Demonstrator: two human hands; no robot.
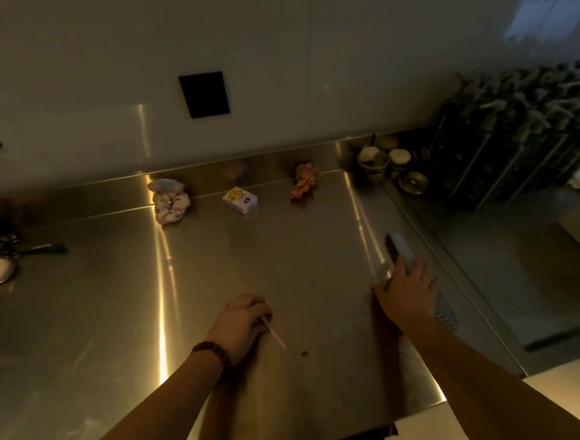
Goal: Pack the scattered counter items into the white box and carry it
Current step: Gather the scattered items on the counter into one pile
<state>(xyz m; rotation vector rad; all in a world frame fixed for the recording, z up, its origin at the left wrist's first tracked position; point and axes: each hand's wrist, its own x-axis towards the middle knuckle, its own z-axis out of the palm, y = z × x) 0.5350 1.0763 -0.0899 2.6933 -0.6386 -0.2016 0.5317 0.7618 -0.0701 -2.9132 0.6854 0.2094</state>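
Head view, left hand [237, 321]: lower centre, fingers curled round a thin pink stick [273, 332] pointing lower right.
Right hand [407, 292]: fingers holding a flat grey slab [400, 251], long axis running away.
Far items: pastel scrunchie [170, 200], small printed packet [240, 199], red patterned scrunchie [303, 180] along the steel counter [115, 300]'s back edge, packet nearer the left hand.
White box: not visible.

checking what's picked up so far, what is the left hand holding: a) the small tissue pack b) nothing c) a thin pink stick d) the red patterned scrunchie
c: the left hand is curled round a thin pink stick that pokes out toward the counter's near edge.
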